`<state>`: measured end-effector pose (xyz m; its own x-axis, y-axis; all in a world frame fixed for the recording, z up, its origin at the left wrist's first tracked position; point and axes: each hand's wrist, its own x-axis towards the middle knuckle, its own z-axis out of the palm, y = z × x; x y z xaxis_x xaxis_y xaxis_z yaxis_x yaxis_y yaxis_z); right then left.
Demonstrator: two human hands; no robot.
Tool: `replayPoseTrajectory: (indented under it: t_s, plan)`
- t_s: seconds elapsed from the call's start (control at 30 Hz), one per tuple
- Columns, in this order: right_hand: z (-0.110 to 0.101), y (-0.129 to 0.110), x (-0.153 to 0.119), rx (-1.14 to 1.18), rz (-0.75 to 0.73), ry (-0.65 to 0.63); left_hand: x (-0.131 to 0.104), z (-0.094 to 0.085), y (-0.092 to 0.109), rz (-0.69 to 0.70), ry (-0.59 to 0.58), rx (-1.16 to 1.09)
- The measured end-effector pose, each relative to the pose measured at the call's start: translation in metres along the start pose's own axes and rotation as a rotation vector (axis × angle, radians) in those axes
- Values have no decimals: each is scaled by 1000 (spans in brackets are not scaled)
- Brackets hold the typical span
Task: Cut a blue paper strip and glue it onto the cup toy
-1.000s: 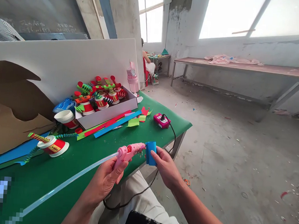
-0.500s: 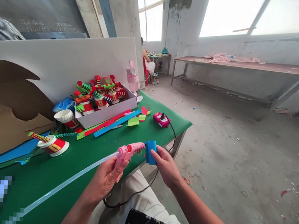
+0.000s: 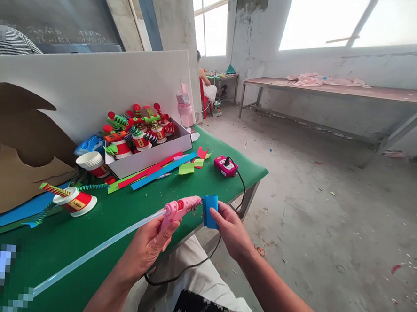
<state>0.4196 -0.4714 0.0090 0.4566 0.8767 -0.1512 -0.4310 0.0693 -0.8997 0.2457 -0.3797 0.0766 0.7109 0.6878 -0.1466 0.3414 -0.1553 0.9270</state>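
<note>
Holding a pink plastic glue gun (image 3: pixel 174 211) close to folded blue paper (image 3: pixel 210 204) seems the step in hand, calling for steady alignment; left fingers (image 3: pixel 165 236) grip the gun, right fingers (image 3: pixel 219 219) pinch the paper, by the green surface's (image 3: pixel 227 188) near edge. Beyond, a long reddish-brown table (image 3: pixel 339 90) stands beside a stained wall (image 3: pixel 341 70).

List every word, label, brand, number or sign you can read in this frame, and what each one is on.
No text can be read reliably.
Chalkboard: rows of chalk handwriting, too blurred to read.
Front paper cup: dark characters on a yellow label, too small.
Cups in the box: similar yellow labels, too small.
Pink glue gun: no lettering visible.
</note>
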Motion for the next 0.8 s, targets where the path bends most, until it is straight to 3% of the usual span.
replayPoseTrajectory:
  t_s: [0.8]
  plan:
    - [0, 2, -3, -1, 7, -7, 0, -4, -1, 34, 37, -3]
